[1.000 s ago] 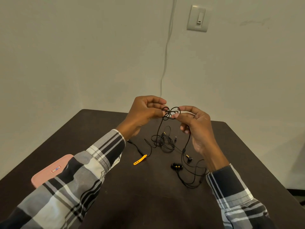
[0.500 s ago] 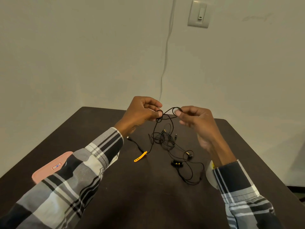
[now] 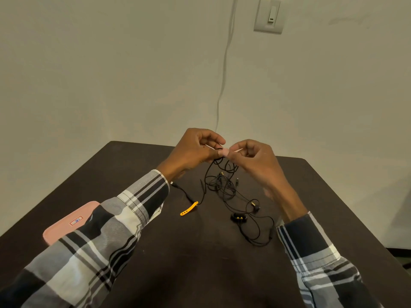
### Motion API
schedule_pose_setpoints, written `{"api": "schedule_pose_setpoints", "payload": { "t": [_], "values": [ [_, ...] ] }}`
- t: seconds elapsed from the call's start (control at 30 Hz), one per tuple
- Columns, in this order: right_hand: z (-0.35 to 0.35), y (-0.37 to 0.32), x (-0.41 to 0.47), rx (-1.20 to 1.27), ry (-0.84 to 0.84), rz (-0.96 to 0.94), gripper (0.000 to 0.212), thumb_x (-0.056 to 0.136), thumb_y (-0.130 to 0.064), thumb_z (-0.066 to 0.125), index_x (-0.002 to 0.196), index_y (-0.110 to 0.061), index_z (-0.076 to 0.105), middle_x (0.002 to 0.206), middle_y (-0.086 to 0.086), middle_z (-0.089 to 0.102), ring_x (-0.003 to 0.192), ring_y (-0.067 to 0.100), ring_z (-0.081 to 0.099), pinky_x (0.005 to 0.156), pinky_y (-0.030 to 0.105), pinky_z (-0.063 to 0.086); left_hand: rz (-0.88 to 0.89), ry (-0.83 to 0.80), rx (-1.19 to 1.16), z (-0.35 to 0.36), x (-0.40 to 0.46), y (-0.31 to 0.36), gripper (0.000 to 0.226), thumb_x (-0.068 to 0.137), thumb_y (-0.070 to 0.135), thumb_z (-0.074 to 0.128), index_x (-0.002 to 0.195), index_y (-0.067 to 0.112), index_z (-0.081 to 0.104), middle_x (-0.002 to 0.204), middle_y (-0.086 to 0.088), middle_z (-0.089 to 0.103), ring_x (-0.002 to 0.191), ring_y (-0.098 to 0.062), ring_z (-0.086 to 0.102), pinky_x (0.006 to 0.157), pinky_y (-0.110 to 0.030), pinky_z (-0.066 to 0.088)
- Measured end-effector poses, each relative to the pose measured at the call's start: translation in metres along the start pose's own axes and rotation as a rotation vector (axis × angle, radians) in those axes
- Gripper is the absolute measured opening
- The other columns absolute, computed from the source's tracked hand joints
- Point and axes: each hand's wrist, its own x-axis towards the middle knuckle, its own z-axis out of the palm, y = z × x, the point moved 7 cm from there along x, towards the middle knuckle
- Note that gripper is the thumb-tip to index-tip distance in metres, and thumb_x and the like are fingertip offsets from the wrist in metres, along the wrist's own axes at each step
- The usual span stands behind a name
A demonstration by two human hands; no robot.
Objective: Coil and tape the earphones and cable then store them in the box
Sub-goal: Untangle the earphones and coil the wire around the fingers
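Both fingers (image 3: 219, 152) pinched on earphone cord (image 3: 222, 185)

A dark brown table (image 3: 138, 165) stands against a plain, pale wall (image 3: 89, 74) — dimly lit. A light switch (image 3: 269, 14) sits high up, and a thin white wire (image 3: 224, 70) runs down the wall — behind the table.

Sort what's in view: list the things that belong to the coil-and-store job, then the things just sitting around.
Job:
left hand and right hand, pinching the wire
black earphones, tangled
cable with orange tie
pink box, shut

Idle:
wall switch
white wire on wall
dark table
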Motion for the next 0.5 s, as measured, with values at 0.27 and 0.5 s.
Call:
{"api": "schedule_pose_setpoints", "payload": {
  "t": [0.27,0.5],
  "values": [
    [0.001,0.003,0.003,-0.262,0.028,-0.049,0.009,0.085,-0.022,0.076,0.078,-0.021,0.071,0.074,-0.005,0.07,0.068,0.007,0.06,0.071,0.031,0.05,-0.006,-0.008,0.031,-0.001,0.001,-0.005,0.019,0.082,0.003,0.076,0.097,0.014,0.071,0.085,-0.006,0.072,0.073,-0.01,0.068,0.064,-0.018,0.055],
    [-0.048,-0.003,-0.001,0.22,0.254,-0.01,0.006,0.094,-0.005,0.064,0.099,-0.007,0.066,0.073,0.0,0.071,0.076,0.016,0.068,0.061,0.024,0.051,-0.028,0.049,0.106,-0.015,0.001,-0.017,0.016,0.085,0.001,0.072,0.095,0.012,0.071,0.084,-0.004,0.069,0.07,-0.013,0.062,0.06,-0.018,0.051]
  ]
}}
